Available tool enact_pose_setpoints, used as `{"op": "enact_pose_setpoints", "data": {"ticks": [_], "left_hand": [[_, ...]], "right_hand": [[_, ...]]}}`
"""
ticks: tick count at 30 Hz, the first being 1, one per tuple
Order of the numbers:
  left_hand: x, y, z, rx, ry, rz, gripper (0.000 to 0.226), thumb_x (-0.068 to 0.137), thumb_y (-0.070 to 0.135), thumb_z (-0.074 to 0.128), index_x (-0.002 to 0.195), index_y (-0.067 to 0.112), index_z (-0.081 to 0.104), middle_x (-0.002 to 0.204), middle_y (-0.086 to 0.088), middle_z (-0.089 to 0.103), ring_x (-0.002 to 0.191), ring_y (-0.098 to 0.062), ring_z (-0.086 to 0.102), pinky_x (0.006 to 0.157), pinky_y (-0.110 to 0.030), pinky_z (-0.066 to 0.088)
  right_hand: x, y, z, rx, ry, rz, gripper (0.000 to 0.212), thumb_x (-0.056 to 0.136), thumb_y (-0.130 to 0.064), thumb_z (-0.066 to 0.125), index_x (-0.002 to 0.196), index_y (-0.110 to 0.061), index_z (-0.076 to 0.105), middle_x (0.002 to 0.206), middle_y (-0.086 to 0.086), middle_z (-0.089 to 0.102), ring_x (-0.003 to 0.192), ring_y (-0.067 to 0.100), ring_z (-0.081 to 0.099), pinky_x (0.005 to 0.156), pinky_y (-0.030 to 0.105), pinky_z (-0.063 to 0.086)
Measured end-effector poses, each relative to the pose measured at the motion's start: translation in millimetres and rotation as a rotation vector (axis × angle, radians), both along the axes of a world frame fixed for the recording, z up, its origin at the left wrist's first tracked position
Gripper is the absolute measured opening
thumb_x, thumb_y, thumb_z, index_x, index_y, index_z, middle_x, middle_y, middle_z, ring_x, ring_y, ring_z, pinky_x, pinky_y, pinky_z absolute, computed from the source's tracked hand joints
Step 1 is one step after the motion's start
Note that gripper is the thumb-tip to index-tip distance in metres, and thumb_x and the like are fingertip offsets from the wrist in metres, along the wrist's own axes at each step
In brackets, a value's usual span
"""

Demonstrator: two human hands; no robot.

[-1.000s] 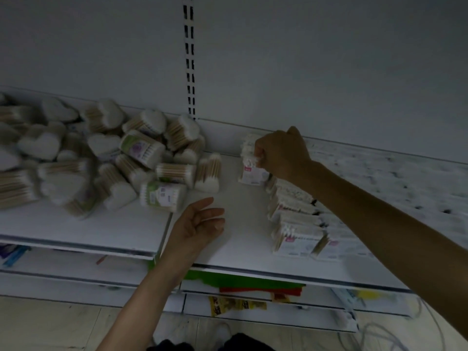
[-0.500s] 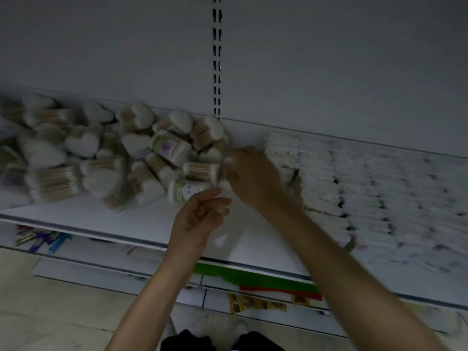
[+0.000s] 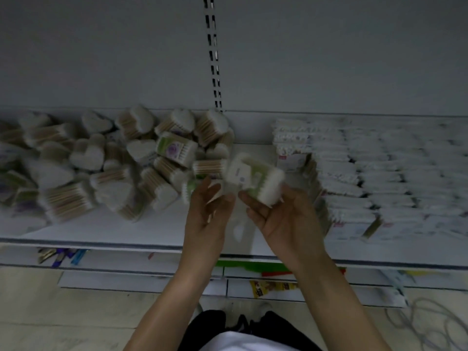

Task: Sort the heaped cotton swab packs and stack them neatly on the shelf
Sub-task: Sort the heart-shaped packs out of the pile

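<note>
One cotton swab pack (image 3: 255,177) with a green label is held above the middle of the white shelf (image 3: 152,229). The right hand (image 3: 286,221) grips it from below, fingers curled round its near end. The left hand (image 3: 207,214) is just beside it, fingers loosely spread; blur hides whether they touch the pack. To the left lies a jumbled heap of heart-shaped swab packs (image 3: 114,160). To the right, flat packs stand in neat rows (image 3: 379,173).

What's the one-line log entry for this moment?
right hand holds swab pack | left hand relaxed beside it | heap left | neat stacks right
</note>
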State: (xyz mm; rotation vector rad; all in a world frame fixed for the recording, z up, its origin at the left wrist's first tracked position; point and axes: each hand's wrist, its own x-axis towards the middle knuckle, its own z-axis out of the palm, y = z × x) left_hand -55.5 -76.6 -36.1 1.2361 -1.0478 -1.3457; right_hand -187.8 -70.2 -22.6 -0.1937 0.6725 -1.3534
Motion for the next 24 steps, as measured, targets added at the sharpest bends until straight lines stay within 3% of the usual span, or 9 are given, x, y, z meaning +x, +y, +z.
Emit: {"op": "enact_pose_setpoints", "data": {"ticks": [3,6,8,10,13,15,17,20,24], "left_hand": [[-2,-6,7,-0.022,0.037,-0.128,0.045,0.088,0.045,0.061,0.129,0.028,0.053,0.12,0.013,0.065,0.111,-0.003,0.06,0.092,-0.024,0.05],[-6,-13,17,-0.089,0.118,-0.182,0.037,0.08,0.039,0.055,0.115,0.026,0.056,0.098,0.017,0.071,0.098,-0.001,0.065,0.08,-0.015,0.05],[-6,-21,16,-0.152,0.124,-0.169,0.037,0.08,0.028,0.064,0.113,0.018,0.053,0.096,0.013,0.07,0.093,-0.001,0.066,0.076,-0.015,0.051],[-3,-31,11,-0.213,0.085,-0.165,0.045,0.075,0.015,0.078,0.11,0.02,0.051,0.097,0.015,0.07,0.093,-0.002,0.066,0.075,-0.017,0.052],[8,-41,-4,-0.316,-0.112,-0.204,0.053,0.069,0.025,0.078,0.111,0.037,0.048,0.107,0.028,0.063,0.101,0.002,0.062,0.082,-0.017,0.051],[13,-43,-15,-0.38,-0.256,-0.307,0.051,0.075,0.025,0.077,0.111,0.041,0.045,0.111,0.036,0.057,0.106,0.006,0.057,0.087,-0.013,0.047],[12,-42,-26,-0.406,-0.317,-0.404,0.044,0.082,0.023,0.07,0.114,0.038,0.044,0.11,0.032,0.056,0.106,0.005,0.057,0.091,-0.013,0.044],[6,-39,-35,-0.467,-0.43,-0.43,0.042,0.089,0.031,0.06,0.126,0.031,0.039,0.119,0.02,0.054,0.111,-0.002,0.054,0.096,-0.015,0.043],[13,-47,-44,-0.688,-0.838,-0.322,0.062,0.095,0.038,0.054,0.147,0.014,0.03,0.149,-0.002,0.036,0.138,-0.014,0.03,0.112,-0.022,0.024]], "right_hand": [[11,4,1,0.021,-0.128,-0.044,0.038,0.088,-0.026,0.043,0.089,-0.01,0.077,0.095,0.012,0.072,0.071,0.02,0.069,0.055,0.024,0.053],[25,5,-5,0.035,-0.128,-0.066,0.036,0.092,-0.022,0.041,0.095,-0.012,0.075,0.1,0.011,0.07,0.076,0.019,0.068,0.058,0.024,0.053],[27,5,-8,0.046,-0.043,-0.073,0.029,0.091,-0.022,0.045,0.1,-0.012,0.072,0.099,0.009,0.071,0.077,0.018,0.068,0.06,0.025,0.054],[27,6,-16,0.084,0.276,-0.074,0.019,0.093,-0.019,0.05,0.102,-0.012,0.066,0.098,0.009,0.071,0.077,0.018,0.069,0.063,0.025,0.054],[27,17,-32,0.069,1.071,-0.278,0.018,0.095,-0.014,0.055,0.107,-0.027,0.059,0.106,-0.003,0.065,0.088,0.007,0.065,0.073,0.023,0.05],[23,22,-36,-0.163,1.518,-0.442,0.03,0.095,-0.023,0.054,0.124,-0.031,0.051,0.127,-0.006,0.053,0.113,0.002,0.052,0.09,0.016,0.043],[16,20,-39,-0.439,1.852,-0.401,0.038,0.096,-0.026,0.051,0.133,-0.027,0.05,0.14,0.003,0.044,0.127,0.014,0.043,0.103,0.018,0.034],[10,7,-41,-0.51,2.068,-0.34,0.033,0.095,-0.021,0.048,0.125,-0.021,0.061,0.137,0.01,0.051,0.12,0.027,0.047,0.093,0.023,0.041],[18,-12,-51,-0.407,2.174,-0.376,0.035,0.089,-0.018,0.048,0.118,-0.016,0.066,0.127,0.015,0.058,0.112,0.031,0.052,0.08,0.031,0.051]]}}
